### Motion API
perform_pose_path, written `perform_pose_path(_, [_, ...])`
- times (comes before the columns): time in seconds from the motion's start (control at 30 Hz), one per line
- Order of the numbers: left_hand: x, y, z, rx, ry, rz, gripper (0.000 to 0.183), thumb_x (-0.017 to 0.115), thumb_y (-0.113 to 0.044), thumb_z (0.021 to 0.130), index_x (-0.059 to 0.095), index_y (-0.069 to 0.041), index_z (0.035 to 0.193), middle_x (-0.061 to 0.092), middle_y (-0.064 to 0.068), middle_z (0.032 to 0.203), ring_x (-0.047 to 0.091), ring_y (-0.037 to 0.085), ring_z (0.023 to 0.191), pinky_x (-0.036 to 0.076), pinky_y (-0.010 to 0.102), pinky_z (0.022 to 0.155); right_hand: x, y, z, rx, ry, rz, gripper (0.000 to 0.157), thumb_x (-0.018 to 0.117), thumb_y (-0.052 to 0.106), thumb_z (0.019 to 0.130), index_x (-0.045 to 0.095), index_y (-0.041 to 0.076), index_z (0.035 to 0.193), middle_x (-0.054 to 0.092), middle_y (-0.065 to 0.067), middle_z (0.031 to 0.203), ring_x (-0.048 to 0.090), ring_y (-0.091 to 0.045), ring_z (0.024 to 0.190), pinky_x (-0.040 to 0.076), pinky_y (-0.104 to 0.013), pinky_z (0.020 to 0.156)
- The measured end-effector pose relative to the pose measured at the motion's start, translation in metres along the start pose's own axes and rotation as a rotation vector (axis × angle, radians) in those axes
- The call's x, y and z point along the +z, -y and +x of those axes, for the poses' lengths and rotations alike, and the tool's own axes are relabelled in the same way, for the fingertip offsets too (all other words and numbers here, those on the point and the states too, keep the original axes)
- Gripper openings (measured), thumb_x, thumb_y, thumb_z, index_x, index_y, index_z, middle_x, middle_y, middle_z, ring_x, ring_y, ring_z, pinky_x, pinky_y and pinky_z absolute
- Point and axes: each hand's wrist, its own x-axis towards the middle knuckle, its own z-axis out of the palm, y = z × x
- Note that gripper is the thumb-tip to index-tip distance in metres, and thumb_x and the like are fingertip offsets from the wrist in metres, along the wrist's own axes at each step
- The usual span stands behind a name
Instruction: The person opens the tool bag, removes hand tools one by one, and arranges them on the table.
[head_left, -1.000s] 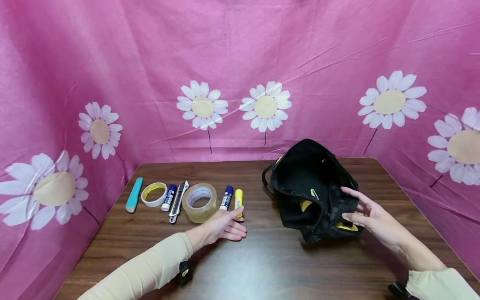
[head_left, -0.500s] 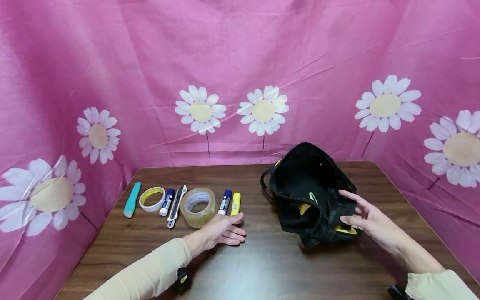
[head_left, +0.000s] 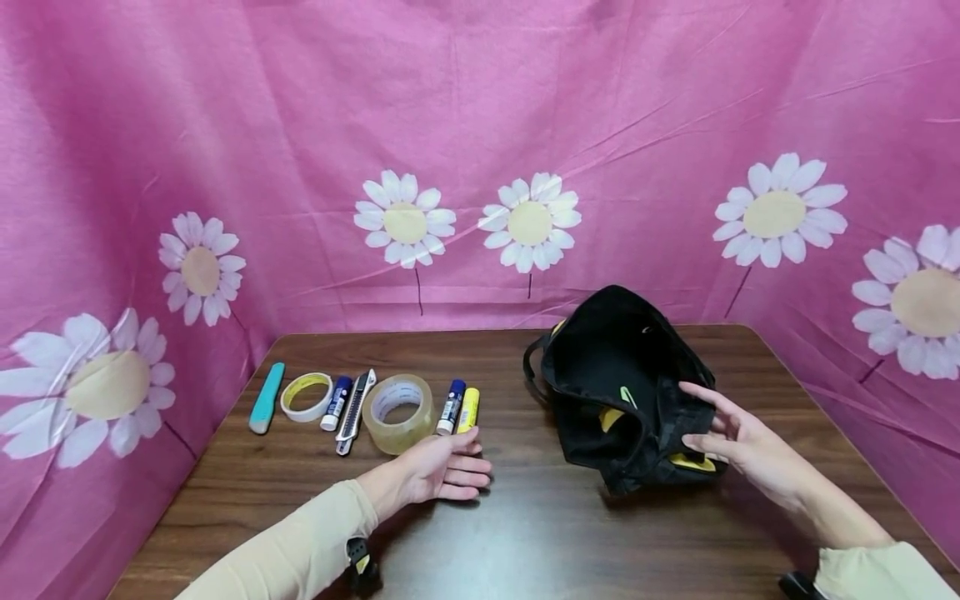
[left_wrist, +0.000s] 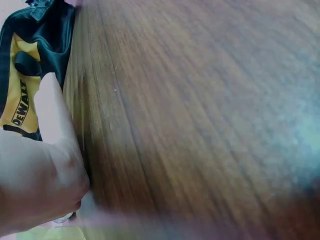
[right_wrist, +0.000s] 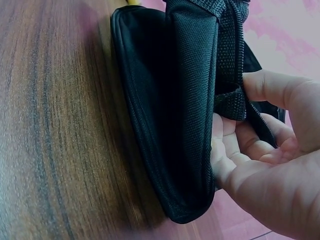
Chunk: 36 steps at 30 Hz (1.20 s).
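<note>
My left hand (head_left: 442,471) lies at the near ends of a yellow tube-shaped stick (head_left: 468,407) and a blue-and-white glue stick (head_left: 451,407). Its fingers are straight and hold nothing, with the thumb right at the yellow stick's lower end. On the right, a black-and-yellow bag (head_left: 600,350) gapes open toward me, its dark inside showing and "DEWALT" lettering visible in the left wrist view. My right hand (head_left: 757,450) grips the bag's right edge. In the right wrist view the thumb (right_wrist: 270,85) and curled fingers pinch the zipped rim beside a webbing loop (right_wrist: 231,102).
Left of my left hand, in a row, are a clear packing tape roll (head_left: 390,433), a box cutter (head_left: 356,412), another glue stick (head_left: 336,403), a white-and-yellow tape roll (head_left: 300,408) and a teal cutter-like tool (head_left: 266,398). A pink flowered cloth (head_left: 465,125) hangs behind the wooden table (head_left: 525,542).
My left hand has drawn back slightly toward me, off the yellow stick's side. That stick now leans nearer the blue glue stick. The right hand keeps its grip on the bag.
</note>
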Motion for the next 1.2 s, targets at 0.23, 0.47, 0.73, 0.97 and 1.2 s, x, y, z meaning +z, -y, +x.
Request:
perform_pose_path(0.23, [-0.004,0.004,-0.006,0.000,0.006,-0.006,0.040,0.048,-0.034,0.108,0.054,0.002,0.124,0.070,0.022,0.118,0.071,0.032,0.103,0.059,0.044,0.086,0.003,-0.003,-0.003,0.013,-0.003,-0.026,0.073,0.055,-0.006,0.101,0.020,0.015,0.162,0.065,0.002,0.127,0.065,-0.010,0.106,0.055,-0.025,0.089])
perform_pose_path(0.47, [-0.006,0.000,-0.011,0.024,0.031,-0.010,0.043,0.047,-0.030,0.109,0.050,0.006,0.132,0.066,0.025,0.125,0.071,0.030,0.104,0.059,0.041,0.086,0.003,-0.005,-0.004,0.003,0.000,-0.008,0.073,0.054,-0.007,0.101,0.019,0.013,0.162,0.065,0.002,0.127,0.066,-0.010,0.106,0.055,-0.025,0.090])
perform_pose_path(0.73, [0.005,-0.017,-0.008,0.051,0.060,0.024,0.049,0.047,-0.032,0.109,0.048,0.008,0.138,0.062,0.026,0.132,0.069,0.031,0.110,0.058,0.042,0.090,0.001,-0.004,-0.005,-0.002,-0.002,0.014,0.072,0.053,-0.007,0.101,0.021,0.014,0.161,0.066,0.001,0.125,0.066,-0.010,0.105,0.056,-0.026,0.087])
perform_pose_path(0.97, [0.026,-0.065,-0.014,0.138,0.163,0.053,0.048,0.051,-0.026,0.108,0.046,0.006,0.142,0.056,0.027,0.139,0.063,0.037,0.120,0.054,0.046,0.096,0.002,0.000,-0.002,-0.011,-0.009,0.008,0.071,0.054,-0.007,0.100,0.024,0.015,0.160,0.068,0.001,0.121,0.067,-0.010,0.103,0.056,-0.025,0.086])
perform_pose_path(1.2, [0.084,-0.141,-0.025,0.270,0.311,0.168,0.039,0.057,-0.019,0.105,0.055,0.000,0.139,0.067,0.020,0.126,0.071,0.029,0.105,0.059,0.047,0.088,0.003,0.001,-0.001,-0.013,-0.016,0.001,0.071,0.055,-0.007,0.100,0.022,0.012,0.161,0.068,0.000,0.121,0.066,-0.009,0.103,0.056,-0.025,0.087])
